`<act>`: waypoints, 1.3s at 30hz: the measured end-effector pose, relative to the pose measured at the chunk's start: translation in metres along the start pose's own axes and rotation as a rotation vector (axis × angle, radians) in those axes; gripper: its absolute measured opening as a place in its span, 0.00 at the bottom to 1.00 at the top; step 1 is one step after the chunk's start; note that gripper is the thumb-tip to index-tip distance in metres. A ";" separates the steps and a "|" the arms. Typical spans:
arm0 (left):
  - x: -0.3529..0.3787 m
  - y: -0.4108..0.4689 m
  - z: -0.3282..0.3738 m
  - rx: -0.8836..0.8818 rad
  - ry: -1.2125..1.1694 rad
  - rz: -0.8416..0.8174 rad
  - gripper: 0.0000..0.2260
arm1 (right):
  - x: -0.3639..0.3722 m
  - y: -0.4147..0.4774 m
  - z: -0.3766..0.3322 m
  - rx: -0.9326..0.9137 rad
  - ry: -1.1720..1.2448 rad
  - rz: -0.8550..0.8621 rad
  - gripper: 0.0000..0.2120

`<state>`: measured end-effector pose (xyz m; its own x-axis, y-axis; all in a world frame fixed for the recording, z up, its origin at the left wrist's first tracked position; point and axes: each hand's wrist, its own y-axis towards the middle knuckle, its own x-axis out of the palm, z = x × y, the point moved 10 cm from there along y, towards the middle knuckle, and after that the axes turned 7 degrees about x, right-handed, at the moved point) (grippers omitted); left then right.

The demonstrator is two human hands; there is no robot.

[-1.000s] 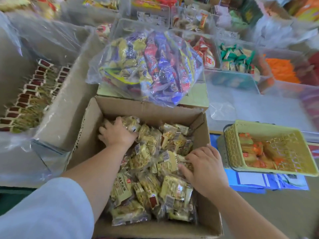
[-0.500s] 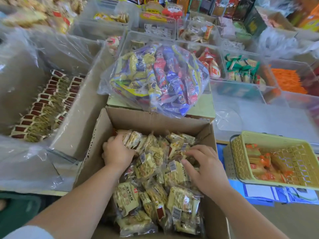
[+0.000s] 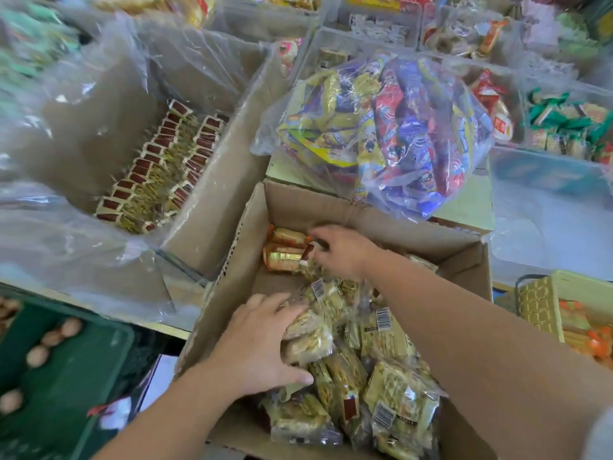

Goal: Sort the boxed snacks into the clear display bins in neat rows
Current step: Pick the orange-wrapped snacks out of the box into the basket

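An open cardboard box [image 3: 331,207] in front of me holds a heap of yellow snack packets [image 3: 384,386] in clear wrap. My left hand [image 3: 262,346] lies with spread fingers against the left side of the heap, pressing it. My right hand [image 3: 341,250] reaches across to the box's far left corner, where its fingertips pinch the red end of an orange-gold packet [image 3: 285,257]; a second such packet lies just behind it. The box floor near that corner is bare.
A plastic-lined carton [image 3: 212,194] at the left holds neat rows of red-topped packets [image 3: 159,171]. A clear bag of mixed snacks [image 3: 391,134] sits behind the box. Clear bins [image 3: 547,171] fill the back right, a yellow basket [image 3: 537,307] the right, a green crate [image 3: 73,370] with eggs the lower left.
The view has swung left. My right hand moved from the heap's right side across to the far left corner; my left hand drew back toward me and pushed packets aside, baring orange-gold packets.
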<state>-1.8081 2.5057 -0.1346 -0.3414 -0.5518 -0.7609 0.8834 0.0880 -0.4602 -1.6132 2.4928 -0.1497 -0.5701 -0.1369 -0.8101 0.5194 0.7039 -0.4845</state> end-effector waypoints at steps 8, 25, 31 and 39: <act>-0.040 0.030 -0.002 -0.055 -0.161 0.187 0.28 | 0.025 -0.002 0.005 0.004 -0.245 -0.072 0.28; -0.029 0.164 -0.039 -0.081 0.503 -0.019 0.39 | 0.018 -0.130 0.047 0.012 0.004 0.100 0.22; -0.024 0.171 -0.036 -0.032 0.652 -0.089 0.33 | 0.030 -0.140 0.056 0.032 0.087 0.136 0.26; -0.012 0.170 -0.044 -0.073 0.436 -0.149 0.41 | 0.043 -0.138 0.057 0.050 0.019 0.139 0.29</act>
<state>-1.6676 2.5638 -0.2239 -0.5795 -0.1636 -0.7984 0.7953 0.1007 -0.5979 -1.6731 2.3503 -0.1363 -0.5027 -0.0269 -0.8640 0.6251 0.6791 -0.3848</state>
